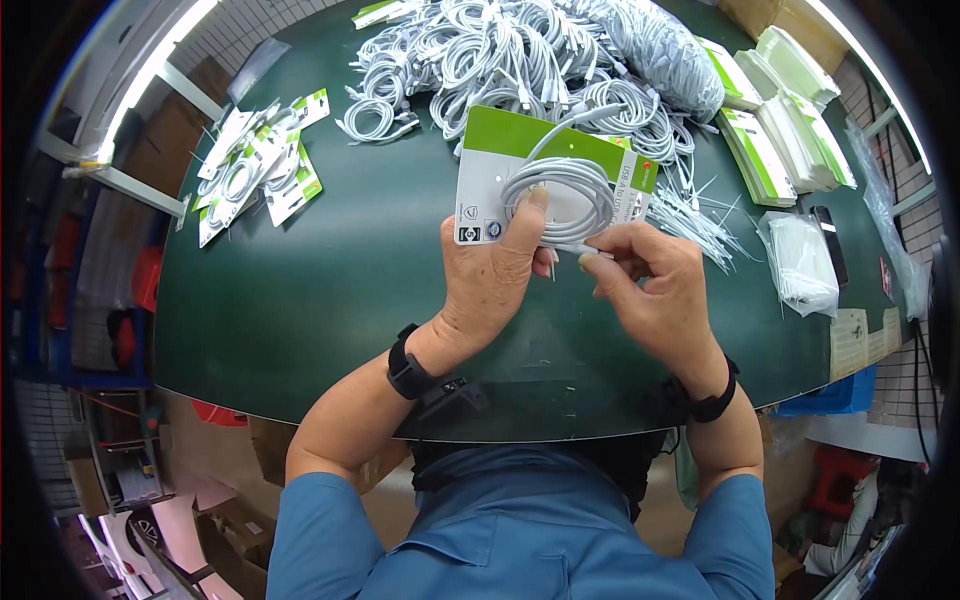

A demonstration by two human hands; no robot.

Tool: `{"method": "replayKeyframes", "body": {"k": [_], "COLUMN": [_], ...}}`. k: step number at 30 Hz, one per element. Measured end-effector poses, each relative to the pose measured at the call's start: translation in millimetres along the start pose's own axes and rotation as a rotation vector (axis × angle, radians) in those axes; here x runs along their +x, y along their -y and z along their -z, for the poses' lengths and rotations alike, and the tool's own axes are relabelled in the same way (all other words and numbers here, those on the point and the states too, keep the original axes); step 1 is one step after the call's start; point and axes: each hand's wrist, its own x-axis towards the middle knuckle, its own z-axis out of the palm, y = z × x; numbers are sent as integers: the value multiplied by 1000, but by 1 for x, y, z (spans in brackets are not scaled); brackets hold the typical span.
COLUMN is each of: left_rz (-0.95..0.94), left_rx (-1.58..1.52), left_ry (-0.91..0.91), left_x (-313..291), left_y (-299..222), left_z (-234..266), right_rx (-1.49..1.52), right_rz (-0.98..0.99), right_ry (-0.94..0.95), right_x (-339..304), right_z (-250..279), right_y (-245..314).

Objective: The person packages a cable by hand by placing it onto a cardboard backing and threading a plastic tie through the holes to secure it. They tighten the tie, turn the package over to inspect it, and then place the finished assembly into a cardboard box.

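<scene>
Above the dark green table [330,290], the left hand [485,270] had a firm grip on a green-and-white card [483,150], its thumb pressing a coiled grey cable [603,190] against the front. The right hand [660,285] pinched a pale piece [574,248] at the coil's lower edge — plug or tie, I could not tell. Beyond lay heaped cables [490,60].
</scene>
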Motion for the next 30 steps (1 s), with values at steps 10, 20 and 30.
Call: {"method": "replayKeyframes", "body": {"k": [10, 20, 30], "left_rz": [88, 21, -130], "left_rx": [-96, -9, 152], "left_ry": [-3, -37, -19], "left_x": [1, -4, -6], "left_y": [10, 12, 13], "left_z": [-3, -6, -7], "right_rx": [-299, -475, -455], "right_rz": [247, 597, 618], "right_ry": [-163, -40, -1], "right_x": [5, 8, 7], "right_z": [-2, -6, -13], "right_y": [-10, -8, -9]}}
